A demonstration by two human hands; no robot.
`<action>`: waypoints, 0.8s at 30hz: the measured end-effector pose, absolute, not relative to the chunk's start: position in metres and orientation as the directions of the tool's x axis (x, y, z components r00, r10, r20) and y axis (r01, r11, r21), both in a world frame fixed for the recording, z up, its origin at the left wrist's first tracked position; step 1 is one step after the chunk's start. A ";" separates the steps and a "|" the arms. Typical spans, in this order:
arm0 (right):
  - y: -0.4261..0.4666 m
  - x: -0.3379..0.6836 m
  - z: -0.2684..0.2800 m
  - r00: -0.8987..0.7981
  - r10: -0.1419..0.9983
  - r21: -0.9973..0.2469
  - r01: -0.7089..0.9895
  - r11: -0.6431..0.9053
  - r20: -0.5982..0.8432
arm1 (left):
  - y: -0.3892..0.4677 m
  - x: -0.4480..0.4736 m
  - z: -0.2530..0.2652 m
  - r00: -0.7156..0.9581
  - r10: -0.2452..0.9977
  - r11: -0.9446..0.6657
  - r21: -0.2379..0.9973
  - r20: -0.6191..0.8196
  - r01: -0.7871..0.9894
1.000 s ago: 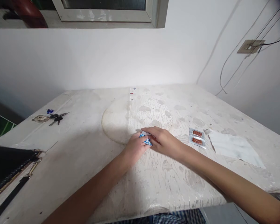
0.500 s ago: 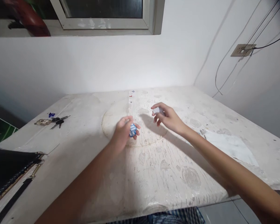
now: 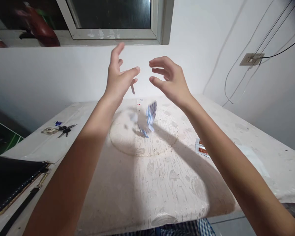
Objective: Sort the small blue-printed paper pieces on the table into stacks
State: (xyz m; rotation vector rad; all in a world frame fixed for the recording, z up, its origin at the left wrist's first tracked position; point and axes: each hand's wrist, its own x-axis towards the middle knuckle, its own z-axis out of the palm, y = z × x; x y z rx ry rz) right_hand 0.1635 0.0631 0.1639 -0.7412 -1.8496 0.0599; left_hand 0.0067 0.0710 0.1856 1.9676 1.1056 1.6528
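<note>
We have left hand [image 3: 119, 77] and right hand [image 3: 170, 77] raised, fingers parted from thumbs; the blurred blue-and-white piece [image 3: 151, 113] is below — seemingly nearer the right, toward the table's [image 3: 108, 196] far edge, long axis near upright.

Striped piece [image 3: 151, 113]: thin, dark-and-pale bands with blue-and-white below, blurred, standing steeply on edge over the tabletop [image 3: 162, 183]; I can't tell if it touches.
Small blue-and-white piece [image 3: 145, 133]: blurred, slanted, just below and left of the striped one, low by the surface.
Grey strip [image 3: 133, 89]: narrow, near-upright, just under the left hand's [image 3: 118, 78] fingers.
</note>
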 end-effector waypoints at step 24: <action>0.033 0.161 -0.008 -0.565 0.709 -0.414 0.576 0.705 0.421 | 0.042 -0.030 0.008 0.482 0.843 -0.526 0.549 0.238 0.649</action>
